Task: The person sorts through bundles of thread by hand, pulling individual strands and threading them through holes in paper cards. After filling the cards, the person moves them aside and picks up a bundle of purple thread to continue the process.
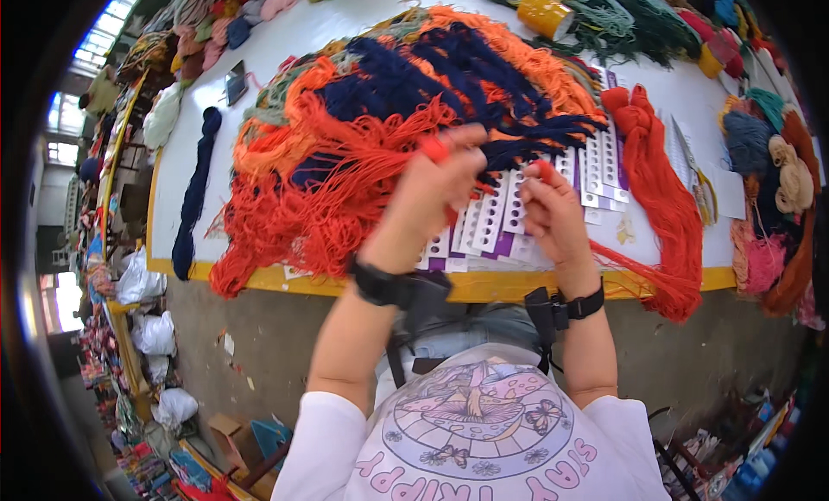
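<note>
My left hand (440, 177) is over the front of the yarn pile, smeared by motion, with a patch of red at its fingers. Close by to its right, my right hand (557, 212) is closed, its fingers curled in above the punched cards. Red also shows at its fingertips; whether this is yarn or a finger wrap I cannot tell. Loose red yarn (302, 216) spreads left of my left hand. White cards with rows of holes (490, 223) lie under and between the hands. Dark blue strands (535, 134) hang across the cards' far ends.
Orange yarn (484, 26) backs the heap. A knotted red skein (652, 173) droops over the table's yellow front edge (501, 285) at right, beside yellow-handled scissors (706, 195). A dark blue skein (197, 190) and a phone (235, 82) lie left. A yellow can (544, 16) stands at the back.
</note>
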The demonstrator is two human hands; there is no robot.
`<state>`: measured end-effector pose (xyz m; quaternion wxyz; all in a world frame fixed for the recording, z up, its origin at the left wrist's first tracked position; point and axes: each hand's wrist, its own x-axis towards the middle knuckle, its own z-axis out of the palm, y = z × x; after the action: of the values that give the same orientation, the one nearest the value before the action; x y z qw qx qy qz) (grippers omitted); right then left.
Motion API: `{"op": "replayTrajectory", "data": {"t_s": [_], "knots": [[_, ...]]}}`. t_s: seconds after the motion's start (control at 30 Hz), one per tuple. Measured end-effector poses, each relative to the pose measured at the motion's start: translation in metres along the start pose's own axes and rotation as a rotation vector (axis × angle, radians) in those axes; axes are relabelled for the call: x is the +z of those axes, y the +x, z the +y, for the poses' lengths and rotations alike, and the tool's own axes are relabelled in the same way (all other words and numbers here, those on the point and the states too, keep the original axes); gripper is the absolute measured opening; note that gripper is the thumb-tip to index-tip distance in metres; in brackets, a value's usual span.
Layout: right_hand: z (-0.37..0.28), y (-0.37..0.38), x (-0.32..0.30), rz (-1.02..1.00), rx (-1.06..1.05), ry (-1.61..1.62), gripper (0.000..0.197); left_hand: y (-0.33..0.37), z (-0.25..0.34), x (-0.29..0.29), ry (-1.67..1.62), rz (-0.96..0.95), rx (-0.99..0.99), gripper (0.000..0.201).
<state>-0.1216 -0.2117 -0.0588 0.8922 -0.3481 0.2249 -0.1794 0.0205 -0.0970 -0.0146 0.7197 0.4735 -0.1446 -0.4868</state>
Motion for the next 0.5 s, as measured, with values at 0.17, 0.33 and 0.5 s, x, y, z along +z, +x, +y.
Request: {"op": "replayTrajectory", "data": {"t_s": [0.17, 0.33, 0.5], "knots": [[0.012, -0.006, 0.037, 0.066, -0.22, -0.468, 0.014, -0.054, 0.179, -0.017, 0.041, -0.322, 0.258, 0.037], [0.067, -0.02, 0.082, -0.238, -0.211, -0.934, 0.019, -0.102, 0.299, -0.027, 0.242, -0.307, 0.279, 0.047], [0.122, -0.02, 0.103, -0.293, -0.448, -1.189, 0.019, -0.128, 0.359, -0.068, 0.208, -0.311, 0.181, 0.044]]}}
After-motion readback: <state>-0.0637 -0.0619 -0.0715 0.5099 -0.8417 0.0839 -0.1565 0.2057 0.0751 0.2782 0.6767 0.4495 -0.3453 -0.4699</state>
